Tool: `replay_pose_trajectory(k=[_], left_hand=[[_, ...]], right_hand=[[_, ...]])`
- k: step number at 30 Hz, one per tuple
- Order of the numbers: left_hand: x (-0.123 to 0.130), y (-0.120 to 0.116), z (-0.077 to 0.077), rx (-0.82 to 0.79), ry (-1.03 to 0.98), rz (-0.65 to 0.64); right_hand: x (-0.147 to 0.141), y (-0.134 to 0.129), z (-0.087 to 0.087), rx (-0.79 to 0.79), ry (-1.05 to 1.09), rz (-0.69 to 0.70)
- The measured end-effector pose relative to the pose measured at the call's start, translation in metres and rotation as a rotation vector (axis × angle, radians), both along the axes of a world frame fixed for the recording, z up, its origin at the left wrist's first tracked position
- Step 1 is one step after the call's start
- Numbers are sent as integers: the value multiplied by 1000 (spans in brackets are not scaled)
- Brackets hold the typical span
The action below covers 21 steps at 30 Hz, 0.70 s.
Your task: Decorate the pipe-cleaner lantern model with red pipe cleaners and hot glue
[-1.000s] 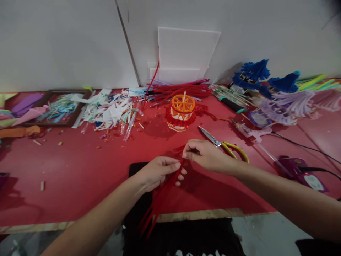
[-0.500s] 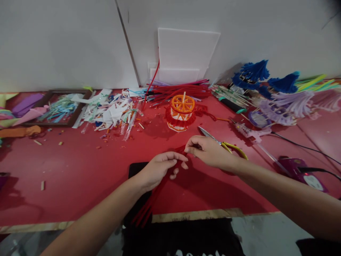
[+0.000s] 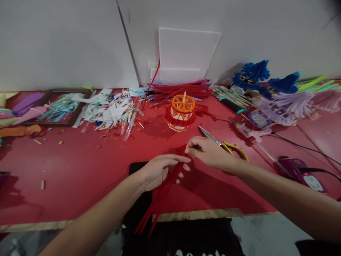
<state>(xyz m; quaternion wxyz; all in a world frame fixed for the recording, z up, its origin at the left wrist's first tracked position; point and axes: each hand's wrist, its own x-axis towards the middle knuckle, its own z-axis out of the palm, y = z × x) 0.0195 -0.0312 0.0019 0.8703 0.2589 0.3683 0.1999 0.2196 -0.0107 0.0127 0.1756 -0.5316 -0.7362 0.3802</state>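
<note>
A bundle of thin red pipe cleaners point(image 3: 160, 199) slants from below my left hand up toward my right hand, its lower ends hanging past the table's front edge. My left hand point(image 3: 160, 170) is open, fingers stretched and apart, with the stems lying across its fingers. With thumb and forefinger pinched, my right hand point(image 3: 205, 151) holds the upper end of the bundle. Just behind the right hand lie yellow-handled scissors point(image 3: 233, 147). Farther back stands a small round piece with an orange wheel-shaped top point(image 3: 183, 104) and a red fringe.
A black flat object point(image 3: 138, 201) lies under my left wrist. A pink glue gun point(image 3: 252, 133) with a cable rests at right near a purple device point(image 3: 301, 172). Paper scraps point(image 3: 112, 112) are heaped at back left. More pipe cleaners point(image 3: 181, 90) lie along the wall.
My left hand has loosened and its fingers have straightened. The lower ends of the red pipe cleaners have shifted right and spread apart. My right hand has barely moved.
</note>
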Motion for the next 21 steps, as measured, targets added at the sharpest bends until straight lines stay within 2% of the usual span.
replay_pose_trajectory(k=[5,11,21], left_hand=[[-1,0,-1,22,28,3],[-4,0,-2,17,23,-65],[-5,3,-7,28,109,-45]], right_hand=[[1,0,1,0,6,6],[0,1,-2,-2,19,20],[1,1,-6,-2,57,34]])
